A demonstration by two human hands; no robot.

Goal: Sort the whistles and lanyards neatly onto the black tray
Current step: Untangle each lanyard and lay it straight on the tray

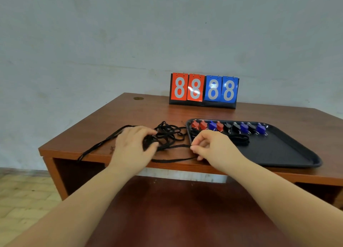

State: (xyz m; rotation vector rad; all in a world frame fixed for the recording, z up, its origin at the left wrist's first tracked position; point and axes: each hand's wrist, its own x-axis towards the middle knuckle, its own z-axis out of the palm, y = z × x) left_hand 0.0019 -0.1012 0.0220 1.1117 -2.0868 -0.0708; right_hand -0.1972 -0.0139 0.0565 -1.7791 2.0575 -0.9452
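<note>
- Head cam looks down on a brown wooden desk [130, 113] against a pale wall, both forearms reaching in from the bottom of the frame.
- Left hand [133, 144], centre-left, sits on a tangled pile of black lanyards [170, 133], fingers curled into the cords, so it's gripping them.
- Right hand [213, 146], just right of centre, pinches a single black strand [174, 146] between thumb and fingertips; that strand runs left to the pile, taut between the two hands.
- One loose lanyard end [98, 146] trails off toward the lower left, past the desk's front edge.
- Black tray [289, 153] sits on the right side of the desk, touching nothing but the desk and the cords at its left rim.
- Whistles [228, 127] stand in one row along the tray's far edge: red, blue and black ones mixed, roughly nine, with small metal rings.
- A bundled black lanyard [240, 140] lies on the tray just in front of that row.
- Only readable writing: a flip scoreboard [203, 90] at the back of the desk showing "88" on red cards and "88" on blue cards. No brand marks I can make out.
</note>
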